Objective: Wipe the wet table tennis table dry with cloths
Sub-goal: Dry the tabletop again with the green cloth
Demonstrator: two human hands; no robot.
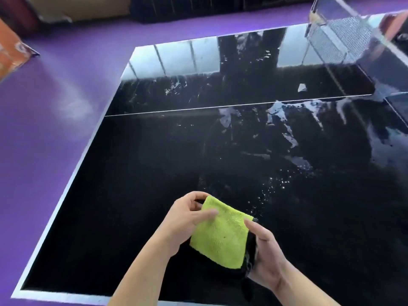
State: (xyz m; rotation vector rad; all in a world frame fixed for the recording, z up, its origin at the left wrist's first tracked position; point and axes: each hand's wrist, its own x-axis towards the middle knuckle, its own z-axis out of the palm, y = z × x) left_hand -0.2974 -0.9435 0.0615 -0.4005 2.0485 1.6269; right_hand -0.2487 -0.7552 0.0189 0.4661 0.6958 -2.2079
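Observation:
A folded cloth (221, 236), lime green on top with a black underside, is held above the near part of the black table tennis table (136, 177). My left hand (187, 219) pinches its far left corner and edge. My right hand (265, 257) grips its right edge, thumb on top. Water streaks and droplets (287, 138) glisten on the table's right half, past the white centre line (220, 107), and small drops (273, 186) lie just beyond the cloth.
The net (340, 40) with its post stands at the upper right. Purple floor (55, 107) surrounds the table to the left and back. An orange board (13, 56) leans at the far left. The table's white edge line (57, 199) runs along the left side.

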